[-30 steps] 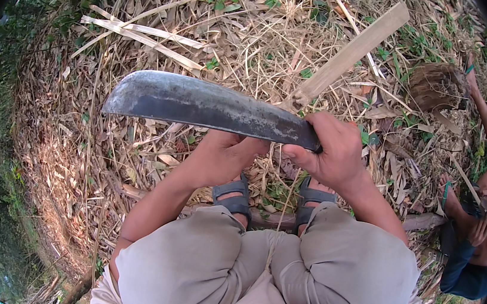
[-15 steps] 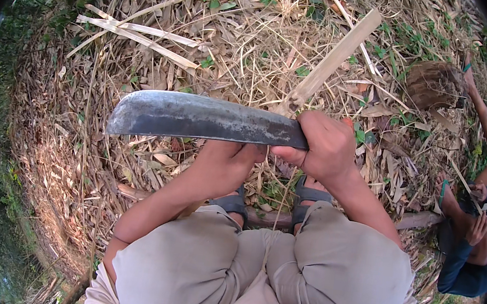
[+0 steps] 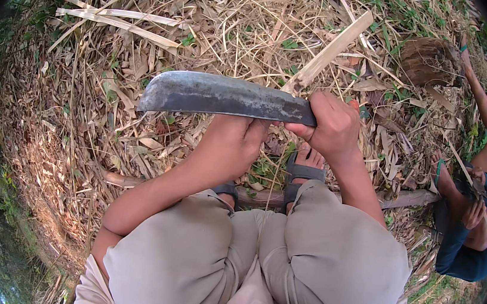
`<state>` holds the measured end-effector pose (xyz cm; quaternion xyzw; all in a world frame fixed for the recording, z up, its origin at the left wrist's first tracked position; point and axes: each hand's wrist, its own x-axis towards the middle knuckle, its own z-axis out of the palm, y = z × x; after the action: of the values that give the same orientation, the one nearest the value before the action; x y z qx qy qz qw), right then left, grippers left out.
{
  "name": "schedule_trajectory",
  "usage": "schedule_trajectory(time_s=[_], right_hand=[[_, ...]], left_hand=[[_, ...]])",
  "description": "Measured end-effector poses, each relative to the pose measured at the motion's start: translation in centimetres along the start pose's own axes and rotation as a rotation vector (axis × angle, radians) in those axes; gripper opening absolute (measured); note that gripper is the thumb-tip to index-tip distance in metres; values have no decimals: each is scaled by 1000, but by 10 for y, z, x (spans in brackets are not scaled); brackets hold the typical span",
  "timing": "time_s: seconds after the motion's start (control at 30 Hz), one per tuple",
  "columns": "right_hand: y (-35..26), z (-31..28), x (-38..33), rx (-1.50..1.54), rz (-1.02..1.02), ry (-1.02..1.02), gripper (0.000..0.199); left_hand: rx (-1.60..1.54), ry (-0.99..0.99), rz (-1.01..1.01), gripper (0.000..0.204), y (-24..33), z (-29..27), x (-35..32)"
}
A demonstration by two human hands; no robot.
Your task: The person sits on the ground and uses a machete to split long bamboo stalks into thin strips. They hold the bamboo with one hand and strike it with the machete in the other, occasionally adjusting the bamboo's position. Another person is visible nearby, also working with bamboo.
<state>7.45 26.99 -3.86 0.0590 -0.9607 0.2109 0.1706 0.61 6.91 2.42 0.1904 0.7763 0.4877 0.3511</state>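
Note:
My right hand [image 3: 335, 126] is closed round the handle of a machete [image 3: 220, 96]. Its broad, dark-stained steel blade points left and lies crosswise in front of me. A pale, flat bamboo strip [image 3: 333, 51] slants up to the right beyond the blade, its near end passing behind the metal. Closed just below the blade, my left hand [image 3: 235, 142] lines up with that end and appears to grip it; the blade covers the exact hold.
Split pale strips [image 3: 123, 23] lie on leaf litter at the far left. A cut log [image 3: 431, 62] stands at the far right. Near my sandals a branch [image 3: 262, 198] runs crosswise. At the right a seated person [image 3: 470, 220] holds a thin strip and a tool.
The machete blade has shifted right and away from me along the bamboo strip. My left forearm reaches further forward. The whole view has also shifted slightly.

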Motion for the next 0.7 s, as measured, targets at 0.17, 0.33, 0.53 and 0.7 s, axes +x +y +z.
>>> schedule_trajectory(time_s=[0.17, 0.33, 0.53, 0.7], right_hand=[[0, -7, 2, -70, -29, 20, 62], [16, -5, -13, -73, 23, 10, 60], [-8, 4, -17, 238, 207, -97, 56], [-19, -3, -7, 498, 352, -315, 53]], left_hand=[[-84, -8, -123, 18, -4, -1, -5], [-282, 17, -240, 24, 3, -18, -10], [-399, 48, -312, 33, -3, -30, -10], [-480, 66, -355, 30, -4, -35, -12]])
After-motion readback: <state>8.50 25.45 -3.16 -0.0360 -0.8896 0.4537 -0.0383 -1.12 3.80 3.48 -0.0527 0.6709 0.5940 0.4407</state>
